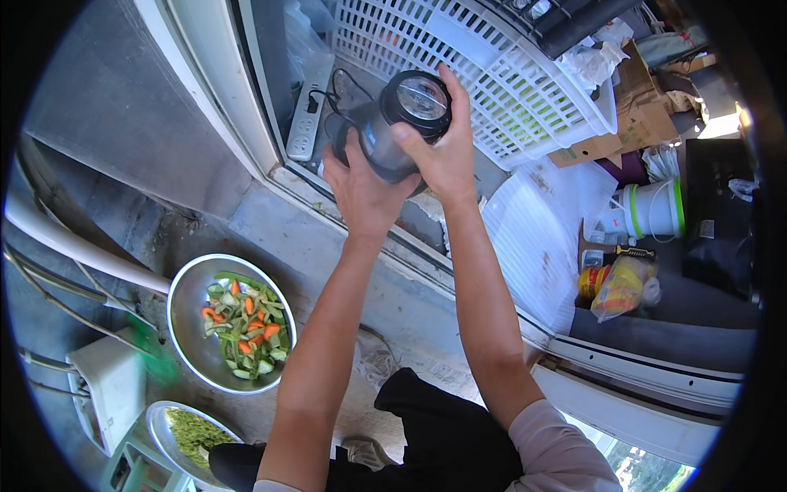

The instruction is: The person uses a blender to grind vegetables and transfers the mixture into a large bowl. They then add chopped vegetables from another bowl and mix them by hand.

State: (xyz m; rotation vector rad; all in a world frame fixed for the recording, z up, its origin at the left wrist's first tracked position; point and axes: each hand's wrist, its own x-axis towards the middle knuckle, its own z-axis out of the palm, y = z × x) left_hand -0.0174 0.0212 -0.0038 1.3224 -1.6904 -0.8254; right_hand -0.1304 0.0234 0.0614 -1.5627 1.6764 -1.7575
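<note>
My left hand (369,190) grips the lower part of a dark blender-like appliance with a clear jar body (387,144), which is tilted in front of me. With thumb and fingers spread around the top end, my right hand (446,144) holds the black rim, whose round face has a clear window. A black cord runs behind the appliance to a white power strip (302,129). Down to the left, a steel bowl (184,326) contains cut carrot and green vegetable pieces. A second metal bowl (161,430) below it holds finely chopped greens.
A white plastic crate (510,80) stands beyond the door track, with cardboard (645,117) behind it. White foam sheeting (529,227), a white bucket with green bands (658,209) and bagged goods (621,283) lie at the right. A green stool (132,461) is at the lower left.
</note>
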